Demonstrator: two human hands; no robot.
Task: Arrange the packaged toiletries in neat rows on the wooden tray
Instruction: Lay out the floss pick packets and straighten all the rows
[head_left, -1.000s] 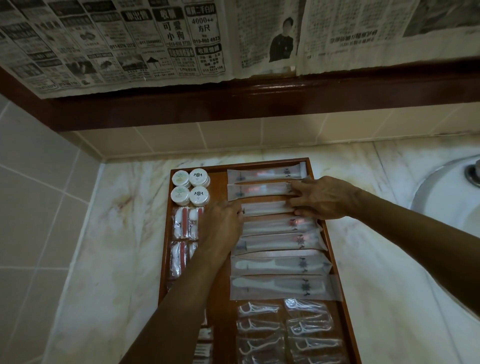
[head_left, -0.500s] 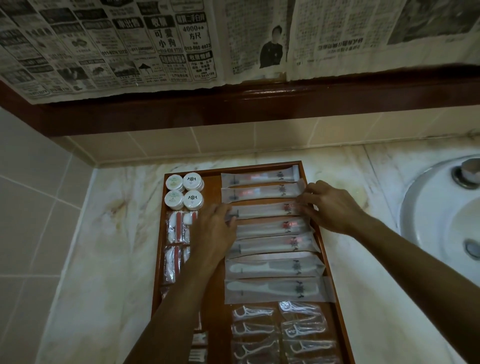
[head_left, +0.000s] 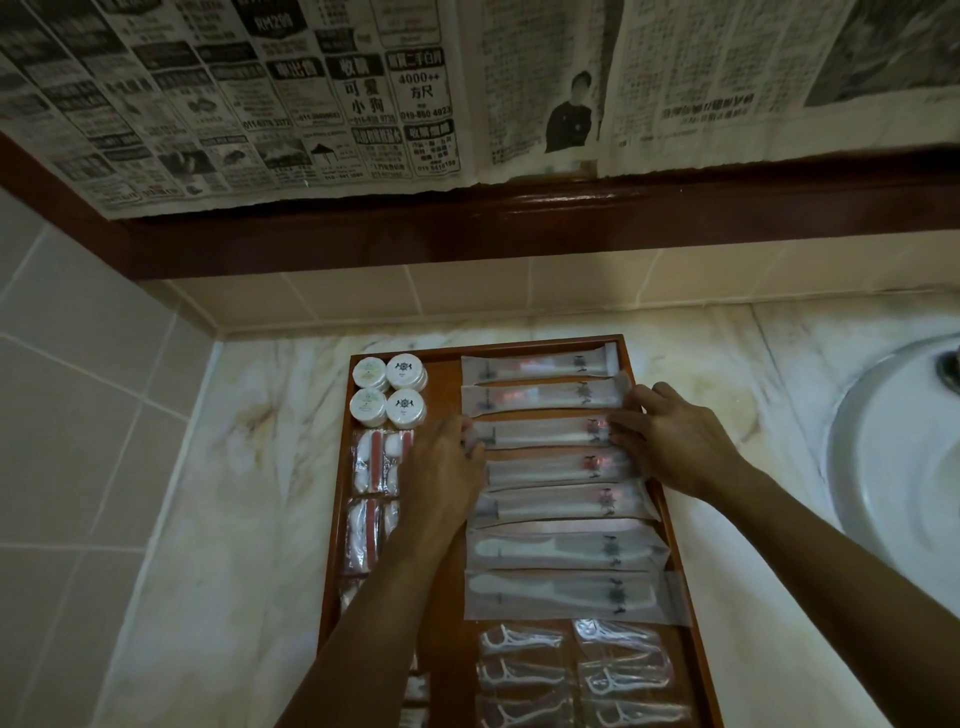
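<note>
**A:** Toiletries sit in rows on the wooden tray (head_left: 652, 415), which lies on the marble counter (head_left: 234, 519). Where do they fall on the tray?

**B:** Long sachets (head_left: 540, 400) fill the tray's right column, stacked one below another from the far rim downward. Four round white tubs (head_left: 388, 391) sit in the tray's far left corner, touching in a square. Cotton packs (head_left: 375, 462) run down the tray's left rim below the tubs. Floss pick packets (head_left: 524, 670) lie in two columns at the tray's near end.

**A:** And the hands?

**B:** The left hand (head_left: 447, 467) lies at the left end of the third sachet (head_left: 540, 432) from the far rim, its grip curled over that end. The right hand (head_left: 670, 441) rests at the right end of the same sachet, fingers spread and fairly straight over the tray's right rim; its grip is apart, pressing rather than clamping.

**A:** Any room at the edges?

**B:** A bare strip of wood runs down the tray's middle, between the left column and the sachets. The sachets' right ends reach the tray's right rim; the lowest one overhangs it slightly. Left of the tray, bare counter stretches to the tiled wall (head_left: 78, 415). Right of the tray, a band of counter separates it from the white sink (head_left: 893, 467). Beyond the tray's far rim, a narrow strip of counter meets the backsplash.
</note>
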